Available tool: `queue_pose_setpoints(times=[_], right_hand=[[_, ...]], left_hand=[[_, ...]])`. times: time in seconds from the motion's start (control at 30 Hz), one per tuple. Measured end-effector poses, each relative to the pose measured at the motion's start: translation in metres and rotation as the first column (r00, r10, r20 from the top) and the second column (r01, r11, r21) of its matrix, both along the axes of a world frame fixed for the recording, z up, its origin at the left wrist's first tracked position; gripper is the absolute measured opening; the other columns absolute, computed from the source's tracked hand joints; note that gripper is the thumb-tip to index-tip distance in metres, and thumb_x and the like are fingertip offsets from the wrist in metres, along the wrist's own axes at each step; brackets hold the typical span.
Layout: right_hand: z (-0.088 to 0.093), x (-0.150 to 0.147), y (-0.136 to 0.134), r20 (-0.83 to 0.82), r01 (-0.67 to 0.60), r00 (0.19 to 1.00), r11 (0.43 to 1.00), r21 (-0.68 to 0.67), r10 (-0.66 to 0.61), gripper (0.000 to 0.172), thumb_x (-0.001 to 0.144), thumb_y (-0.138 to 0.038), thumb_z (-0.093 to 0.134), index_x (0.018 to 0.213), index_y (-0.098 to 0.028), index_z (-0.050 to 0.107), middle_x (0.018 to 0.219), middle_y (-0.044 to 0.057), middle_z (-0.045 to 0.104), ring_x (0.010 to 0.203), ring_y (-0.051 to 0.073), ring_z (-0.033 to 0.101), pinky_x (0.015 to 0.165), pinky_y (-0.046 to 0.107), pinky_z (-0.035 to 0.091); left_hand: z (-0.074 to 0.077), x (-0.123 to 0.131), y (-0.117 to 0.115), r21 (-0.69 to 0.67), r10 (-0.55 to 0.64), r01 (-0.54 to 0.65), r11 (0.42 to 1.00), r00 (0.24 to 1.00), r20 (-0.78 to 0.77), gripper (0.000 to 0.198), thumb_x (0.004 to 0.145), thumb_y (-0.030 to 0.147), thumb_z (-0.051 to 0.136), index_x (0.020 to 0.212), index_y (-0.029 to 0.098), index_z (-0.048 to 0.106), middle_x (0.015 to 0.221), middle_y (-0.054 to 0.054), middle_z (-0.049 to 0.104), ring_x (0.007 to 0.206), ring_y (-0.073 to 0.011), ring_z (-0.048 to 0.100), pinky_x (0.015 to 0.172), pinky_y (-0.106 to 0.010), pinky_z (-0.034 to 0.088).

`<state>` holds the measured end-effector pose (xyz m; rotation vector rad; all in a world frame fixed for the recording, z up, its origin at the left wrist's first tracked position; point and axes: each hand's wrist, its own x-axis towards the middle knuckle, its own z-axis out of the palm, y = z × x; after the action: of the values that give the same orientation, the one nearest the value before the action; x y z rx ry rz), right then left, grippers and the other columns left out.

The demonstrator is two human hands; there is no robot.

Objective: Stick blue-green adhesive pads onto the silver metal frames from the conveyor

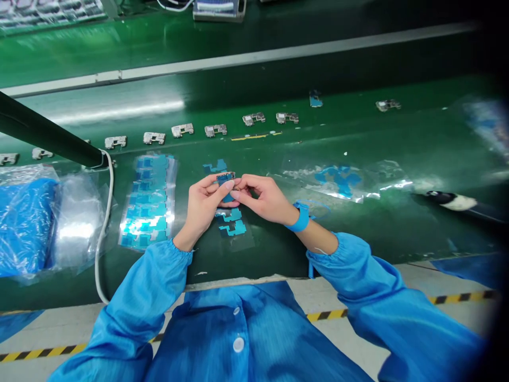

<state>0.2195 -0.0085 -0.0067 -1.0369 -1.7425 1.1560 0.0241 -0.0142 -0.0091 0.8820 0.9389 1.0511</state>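
My left hand (202, 204) and right hand (264, 200) pinch a small hard blue board (225, 178) over the shiny green belt (338, 249).

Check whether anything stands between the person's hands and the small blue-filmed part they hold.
Nothing visible does: the left hand and right hand both grip the small blue-filmed part directly, with nothing between.

Metal brackets (215, 130) on belt (338, 138) behind hands (266, 199)

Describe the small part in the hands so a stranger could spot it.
On the green belt, find the left hand and right hand, right of the sheet of blue films. The small blue-and-metal part is pinched between them, the only piece lifted off the belt.
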Motion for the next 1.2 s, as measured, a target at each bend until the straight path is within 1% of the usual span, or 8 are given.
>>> queue_pose_setpoints(times=[0.13,0.33,0.47,0.63,0.8,0.97,1.07,1.2], right_hand=[[0.006,0.011,0.063,0.017,-0.034,0.999,0.994,-0.104,0.036,0.044,0.098,-0.062,0.078,0.083,-0.022,0.070,0.072,-0.001,0.063,0.066,0.015,0.054,0.066,0.033,0.045],[0.008,0.012,0.197,0.471,0.316,0.805,0.933,0.175,-0.361,0.031,0.102,-0.048,0.078,0.098,-0.017,0.075,0.092,0.011,0.070,0.092,0.029,0.067,0.094,0.047,0.055],[0.003,-0.014,0.227,0.738,0.002,0.654,0.976,0.219,-0.167,0.037,0.095,-0.034,0.086,0.124,-0.011,0.078,0.141,0.024,0.066,0.136,0.042,0.059,0.114,0.057,0.048],[0.010,-0.023,0.241,0.697,-0.072,0.717,0.991,0.109,-0.024,0.031,0.078,-0.029,0.097,0.098,-0.015,0.078,0.107,0.012,0.075,0.110,0.032,0.067,0.104,0.050,0.052],[0.028,-0.025,0.212,0.152,0.065,0.985,0.994,0.088,-0.077,0.036,0.074,-0.047,0.097,0.097,-0.023,0.081,0.082,0.002,0.073,0.078,0.021,0.061,0.082,0.041,0.056],[0.036,-0.046,0.125,-0.295,0.072,0.944,0.962,-0.264,-0.151,0.052,0.066,-0.061,0.103,0.092,-0.022,0.080,0.087,0.002,0.076,0.077,0.016,0.064,0.067,0.031,0.050],[0.033,-0.055,0.079,-0.386,-0.049,0.912,0.897,-0.439,-0.139,0.051,0.065,-0.057,0.106,0.082,-0.021,0.076,0.081,0.000,0.074,0.073,0.013,0.063,0.065,0.028,0.050],[0.029,-0.054,0.047,-0.422,-0.050,0.891,0.886,-0.461,-0.169,0.048,0.069,-0.053,0.106,0.086,-0.020,0.075,0.080,-0.002,0.074,0.075,0.013,0.066,0.070,0.028,0.054]], left_hand=[[0.008,-0.002,0.005,-0.020,0.073,-0.073,0.997,0.997,0.000,0.066,0.097,0.053,0.084,0.154,0.028,0.062,0.145,-0.011,0.081,0.098,-0.0234,0.089,0.078,-0.030,0.074],[0.010,-0.012,0.012,0.062,0.188,-0.185,0.981,0.981,-0.055,0.047,0.101,0.045,0.076,0.141,0.021,0.066,0.130,-0.011,0.086,0.080,-0.0157,0.084,0.069,-0.025,0.067],[0.007,-0.016,0.015,0.069,0.227,-0.223,0.972,0.972,-0.056,0.033,0.099,0.036,0.073,0.127,0.019,0.070,0.107,-0.006,0.087,0.070,-0.0126,0.079,0.064,-0.023,0.062],[0.011,-0.016,0.018,0.063,0.243,-0.240,0.969,0.969,-0.050,0.024,0.097,0.029,0.070,0.118,0.018,0.072,0.098,-0.004,0.085,0.067,-0.0113,0.077,0.062,-0.022,0.060],[0.012,-0.017,0.017,0.072,0.239,-0.235,0.969,0.970,-0.052,0.026,0.098,0.029,0.069,0.122,0.019,0.070,0.110,-0.007,0.085,0.070,-0.0116,0.077,0.066,-0.024,0.061],[0.004,-0.010,0.017,0.152,0.212,-0.213,0.965,0.977,0.019,0.059,0.103,0.043,0.077,0.157,0.031,0.058,0.180,-0.008,0.051,0.141,-0.0222,0.072,0.109,-0.034,0.063],[0.002,-0.007,0.017,0.256,0.194,-0.216,0.942,0.975,0.107,0.050,0.113,0.055,0.061,0.159,0.036,0.060,0.186,0.000,0.042,0.170,-0.0228,0.045,0.132,-0.037,0.048],[0.003,-0.007,0.017,0.261,0.125,-0.175,0.949,0.972,0.197,0.049,0.114,0.055,0.057,0.157,0.032,0.065,0.176,-0.005,0.057,0.168,-0.0237,0.049,0.132,-0.038,0.047]])
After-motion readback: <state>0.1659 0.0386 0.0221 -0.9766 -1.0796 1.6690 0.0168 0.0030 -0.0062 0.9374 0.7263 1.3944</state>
